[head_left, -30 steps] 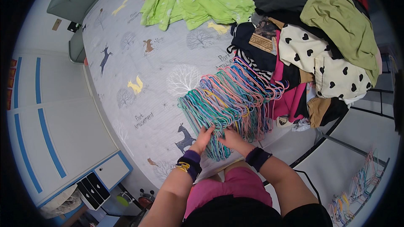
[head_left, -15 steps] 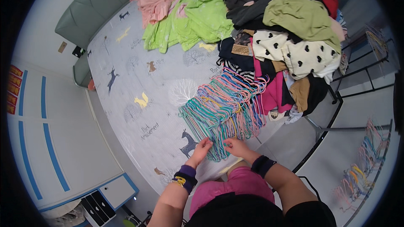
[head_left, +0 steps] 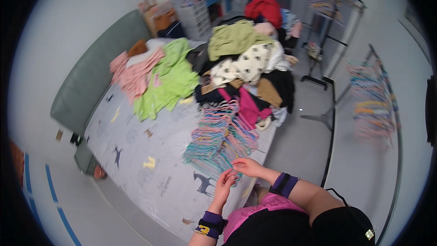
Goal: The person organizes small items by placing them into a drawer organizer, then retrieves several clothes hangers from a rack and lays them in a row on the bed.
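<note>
A dense row of plastic clothes hangers [head_left: 210,133], in teal, pink, blue, purple and some yellow, lies on the bed [head_left: 139,152]. Both my hands are at its near end, close together. My left hand [head_left: 224,186] has its fingers loosely bent and slightly apart, with nothing visible in them. My right hand [head_left: 247,167] reaches leftward over the hangers, thumb and fingers parted, its fingertips near the left hand's. Whether any fingertip touches a hanger is unclear in the blur. Dark purple bands circle both wrists.
A large heap of clothes [head_left: 248,59] covers the bed's far right, beside a bright green garment [head_left: 169,82] and pink clothing [head_left: 136,70]. To the right stand a black-framed rack [head_left: 334,109] and a rail with more hangers [head_left: 371,102]. A padded grey-green headboard [head_left: 98,66] borders the left.
My view has swung up and to the right, showing more of the room. My hands have drawn closer together at the near end of the hanger row. The clothes lie as before.
</note>
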{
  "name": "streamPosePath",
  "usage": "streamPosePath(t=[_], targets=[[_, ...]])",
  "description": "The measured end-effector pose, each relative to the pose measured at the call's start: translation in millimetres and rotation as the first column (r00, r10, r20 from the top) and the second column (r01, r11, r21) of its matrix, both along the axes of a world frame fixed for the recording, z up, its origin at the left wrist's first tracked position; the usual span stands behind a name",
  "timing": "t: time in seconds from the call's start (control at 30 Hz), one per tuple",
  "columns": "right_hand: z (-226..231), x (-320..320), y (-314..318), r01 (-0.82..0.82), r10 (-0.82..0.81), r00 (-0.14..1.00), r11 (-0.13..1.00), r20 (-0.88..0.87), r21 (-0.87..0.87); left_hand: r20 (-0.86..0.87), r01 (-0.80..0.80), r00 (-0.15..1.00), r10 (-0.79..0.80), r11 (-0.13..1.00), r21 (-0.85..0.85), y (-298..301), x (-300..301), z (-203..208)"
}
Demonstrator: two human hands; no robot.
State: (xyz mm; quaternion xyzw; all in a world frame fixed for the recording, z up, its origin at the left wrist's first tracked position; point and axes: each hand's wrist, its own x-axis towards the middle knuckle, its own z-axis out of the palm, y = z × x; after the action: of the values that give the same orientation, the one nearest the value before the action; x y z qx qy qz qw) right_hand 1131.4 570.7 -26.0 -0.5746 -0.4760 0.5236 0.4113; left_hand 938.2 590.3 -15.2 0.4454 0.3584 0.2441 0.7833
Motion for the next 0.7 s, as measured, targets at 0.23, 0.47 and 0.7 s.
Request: streamPosePath(t=[0.23, 0.47, 0.7], targets=[[89.2, 78.7, -55.7, 0.405, -0.416, 0.909, 0.892, 0.015, 0.2, 0.07, 0.213, 0.972, -0.223, 0.969, 0.128, -4.5, 81.2, 63.2], [156.3, 168.5, -156.1, 0.767, -0.747, 0.628, 0.548, -0.217, 0.335, 0.098, 0.46, 0.863, -0.495, 0.852, 0.251, -31.6, 176.4, 113.3], [171.3, 257.7, -248.6, 0.889, -0.888, 0.312, 0.148, -0.338, 0.433, 0.091, 0.63, 0.721, -0.687, 0.704, 0.327, -63.3, 287.9, 139.6]])
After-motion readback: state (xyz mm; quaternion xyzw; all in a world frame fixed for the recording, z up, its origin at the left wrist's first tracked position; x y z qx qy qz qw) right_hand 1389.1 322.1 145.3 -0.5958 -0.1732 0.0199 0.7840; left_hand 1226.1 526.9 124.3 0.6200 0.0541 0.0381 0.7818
